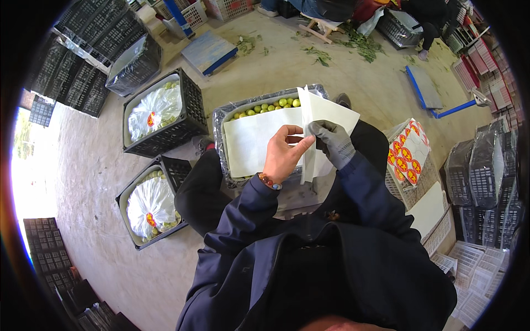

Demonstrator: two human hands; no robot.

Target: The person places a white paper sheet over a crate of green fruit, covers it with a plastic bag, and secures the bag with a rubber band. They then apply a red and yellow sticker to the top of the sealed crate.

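My left hand [285, 154], bare with a bead bracelet at the wrist, has its thumb across the folded edge of a white sheet [331, 113] and its fingertips at that edge. My right hand [331, 138], in a grey glove, pinches the same sheet from the other side. The sheet stands tilted over the right part of a plastic-lined crate [218, 136] between my legs. Another white sheet [252, 145] lies flat in this crate. Round green fruits [265, 108] show along its far side. The crate's right part is hidden behind the raised sheet and my hands.
Left stand two black crates [192, 103] [176, 169] of fruit under gathered clear plastic bearing red stickers. Right are a sticker sheet [405, 153] on a basket and wrapped crates [476, 173]. Ahead lie platform scales [209, 49] [424, 85] and leaves [364, 43]. Other people sit beyond.
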